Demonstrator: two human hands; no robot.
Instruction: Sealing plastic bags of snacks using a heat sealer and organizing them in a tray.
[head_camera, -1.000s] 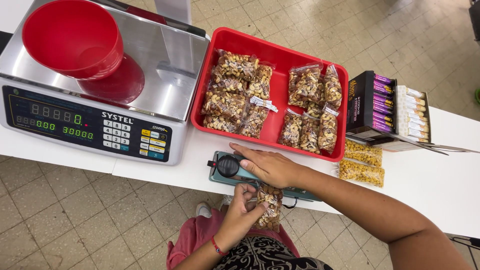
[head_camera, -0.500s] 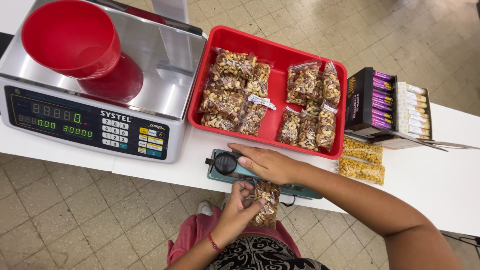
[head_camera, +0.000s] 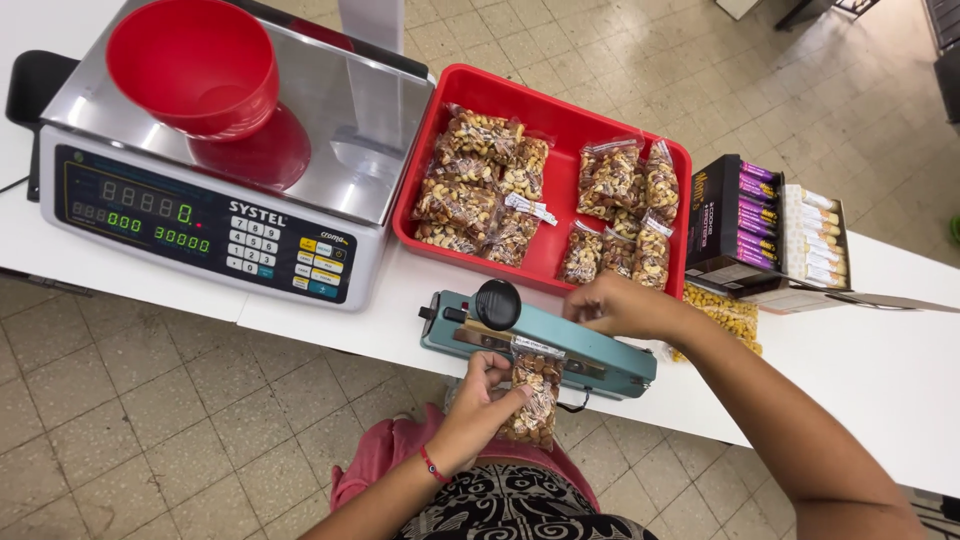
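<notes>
Pinching a clear, crinkly plastic bag of nuts (head_camera: 530, 395), the left hand (head_camera: 480, 405) holds its top edge in the teal metal heat sealer (head_camera: 540, 345) just above. Beyond the sealer, the right hand (head_camera: 620, 305) hovers loosely curled, grasping nothing.

A white table (head_camera: 880, 370) runs across the view over a tiled floor (head_camera: 130, 440). At nine to eleven o'clock a steel weighing scale (head_camera: 240, 180) stands on it. At twelve, a red tray (head_camera: 545, 110) lies just beside the scale. A teal heat sealer (head_camera: 560, 350) sits at centre near the front edge. At two o'clock stands an open carton (head_camera: 765, 225), with what seems a yellowish snack packet (head_camera: 730, 315) beside it.
</notes>
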